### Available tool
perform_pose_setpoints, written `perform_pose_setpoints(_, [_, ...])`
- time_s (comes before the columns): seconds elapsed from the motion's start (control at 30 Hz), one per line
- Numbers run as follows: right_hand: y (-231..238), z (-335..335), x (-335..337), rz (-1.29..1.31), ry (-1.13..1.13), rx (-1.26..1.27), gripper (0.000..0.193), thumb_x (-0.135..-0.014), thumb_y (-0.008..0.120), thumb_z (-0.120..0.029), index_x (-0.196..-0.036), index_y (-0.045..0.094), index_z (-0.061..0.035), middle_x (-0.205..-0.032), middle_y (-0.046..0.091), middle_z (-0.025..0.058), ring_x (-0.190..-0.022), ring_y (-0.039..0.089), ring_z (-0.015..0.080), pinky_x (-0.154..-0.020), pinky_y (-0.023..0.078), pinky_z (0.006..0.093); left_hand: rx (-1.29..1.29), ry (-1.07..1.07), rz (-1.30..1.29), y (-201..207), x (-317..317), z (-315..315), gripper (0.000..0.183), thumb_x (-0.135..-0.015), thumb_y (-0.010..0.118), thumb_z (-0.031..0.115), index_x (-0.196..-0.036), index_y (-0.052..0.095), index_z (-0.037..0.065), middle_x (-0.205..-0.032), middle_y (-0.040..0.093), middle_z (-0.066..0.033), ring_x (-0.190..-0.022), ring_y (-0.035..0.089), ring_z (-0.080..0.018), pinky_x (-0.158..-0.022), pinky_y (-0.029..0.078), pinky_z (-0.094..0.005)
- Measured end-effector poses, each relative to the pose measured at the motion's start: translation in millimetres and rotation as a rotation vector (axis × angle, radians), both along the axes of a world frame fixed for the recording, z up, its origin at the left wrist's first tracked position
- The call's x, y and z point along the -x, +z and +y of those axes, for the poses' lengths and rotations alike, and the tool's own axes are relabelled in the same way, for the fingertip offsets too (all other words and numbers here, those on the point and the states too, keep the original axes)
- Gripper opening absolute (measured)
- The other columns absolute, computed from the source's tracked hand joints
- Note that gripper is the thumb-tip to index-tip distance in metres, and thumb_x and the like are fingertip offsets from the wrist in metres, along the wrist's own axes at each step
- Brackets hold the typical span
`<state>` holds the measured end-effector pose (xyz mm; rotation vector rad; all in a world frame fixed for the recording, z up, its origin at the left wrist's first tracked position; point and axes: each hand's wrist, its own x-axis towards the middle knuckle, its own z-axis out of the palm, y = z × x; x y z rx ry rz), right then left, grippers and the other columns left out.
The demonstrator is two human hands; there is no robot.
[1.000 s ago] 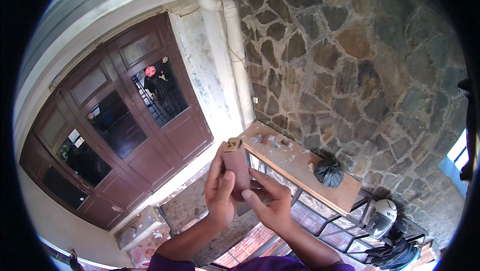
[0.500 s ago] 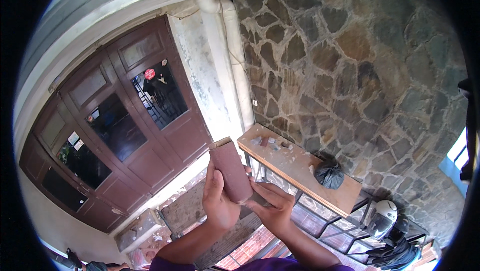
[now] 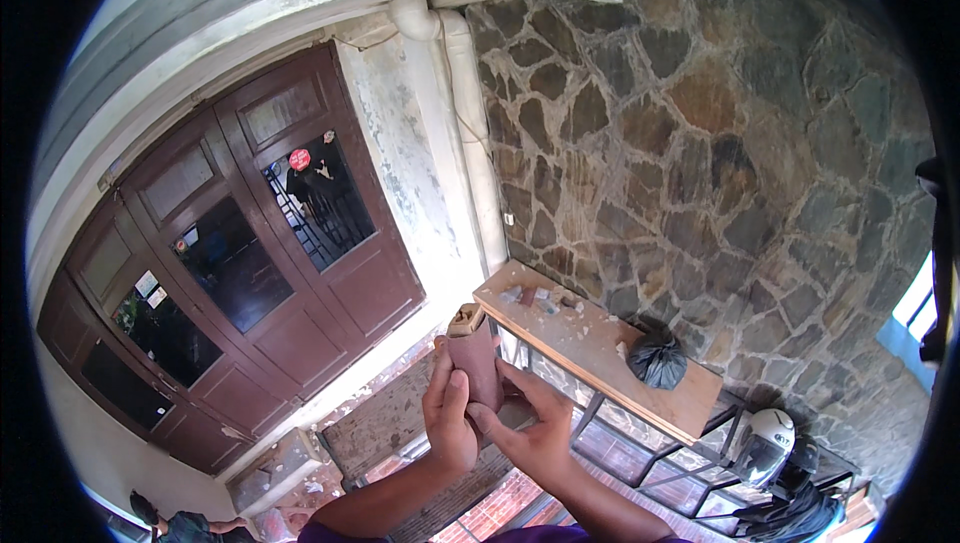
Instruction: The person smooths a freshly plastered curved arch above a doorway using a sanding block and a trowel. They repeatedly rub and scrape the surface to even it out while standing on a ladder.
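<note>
Both my hands hold a wooden block wrapped in a reddish-brown sheet that looks like sandpaper [image 3: 474, 373]. The bundle stands nearly upright in front of me, its top tipped slightly away, and pale wood shows at its upper end. My left hand [image 3: 450, 425] is closed round its left side, the thumb lying along the near face. On the right, my right hand [image 3: 530, 423] grips the lower part between thumb and fingers. Some fingertips behind the bundle are hidden.
Beyond my right hand, a narrow wooden-topped table [image 3: 590, 368] along the stone wall carries scraps and a black plastic bag [image 3: 658, 361]. A white helmet [image 3: 770, 438] sits to its right. Below my arms is a worn bench [image 3: 385, 418]. Another person [image 3: 195, 526] is at lower left.
The wrapped block has come down and turned, so its top end now shows more. My right hand's thumb has moved onto its near face. My left hand still grips it.
</note>
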<state>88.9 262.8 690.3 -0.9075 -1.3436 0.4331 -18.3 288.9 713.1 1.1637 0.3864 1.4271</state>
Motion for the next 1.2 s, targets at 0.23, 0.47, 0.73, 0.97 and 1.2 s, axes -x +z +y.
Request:
perform_pose_setpoints(0.23, [-2,-5,1,0.257,0.138,0.162,0.06,-0.077,0.081,-0.004,-0.13,0.055,0.0062,-0.103,0.071,0.0219,-0.097,0.072,0.024,-0.084,0.058,0.0339,-0.085,0.091,0.232,-11,3,2,0.057,-0.104,0.05,0.026,-0.145,0.032,-0.008,-0.139,0.051,-0.0236,-0.128,0.052,-0.0271,-0.108,0.042,-0.0395])
perform_pose_setpoints(0.47, [-2,-4,2,0.311,0.235,0.239,0.059,-0.078,0.079,0.001,-0.131,0.053,0.0035,-0.112,0.069,0.0132,-0.1,0.067,0.0204,-0.088,0.056,0.0339,-0.095,0.042,0.233,-9,6,2,0.05,-0.103,0.052,0.022,-0.141,0.042,-0.009,-0.135,0.054,-0.0185,-0.122,0.055,-0.0232,-0.106,0.042,-0.038])
perform_pose_setpoints(0.73, [-21,-4,-2,0.046,0.008,-0.048,0.053,-0.086,0.067,0.002,-0.136,0.051,-0.0015,-0.137,0.053,0.0153,-0.119,0.057,0.0254,-0.085,0.055,0.0331,-1.014,0.856,0.624,134,78,33,0.046,-0.094,0.064,0.006,-0.139,0.056,0.006,-0.116,0.052,-0.012,-0.1,0.052,-0.0193,-0.085,0.047,-0.0336])
perform_pose_setpoints(0.97, [-58,-6,-29,-0.08,-0.074,-0.056,0.045,-0.087,0.067,-0.003,-0.13,0.057,-0.0006,-0.131,0.057,0.017,-0.115,0.057,0.027,-0.085,0.052,0.0356,-1.582,1.746,0.92,389,166,49,0.039,-0.09,0.066,0.014,-0.129,0.067,0.02,-0.118,0.053,-0.0182,-0.111,0.052,-0.0328,-0.1,0.04,-0.0421])
perform_pose_setpoints(1.2, [-101,-6,-35,-0.071,-0.005,0.134,0.042,-0.091,0.067,-0.006,-0.13,0.056,0.0015,-0.13,0.055,0.0166,-0.118,0.054,0.0269,-0.086,0.051,0.0367,-1.365,1.863,1.626,476,217,49,0.036,-0.093,0.064,0.018,-0.129,0.066,0.016,-0.131,0.05,-0.0177,-0.122,0.044,-0.0336,-0.106,0.033,-0.0433])
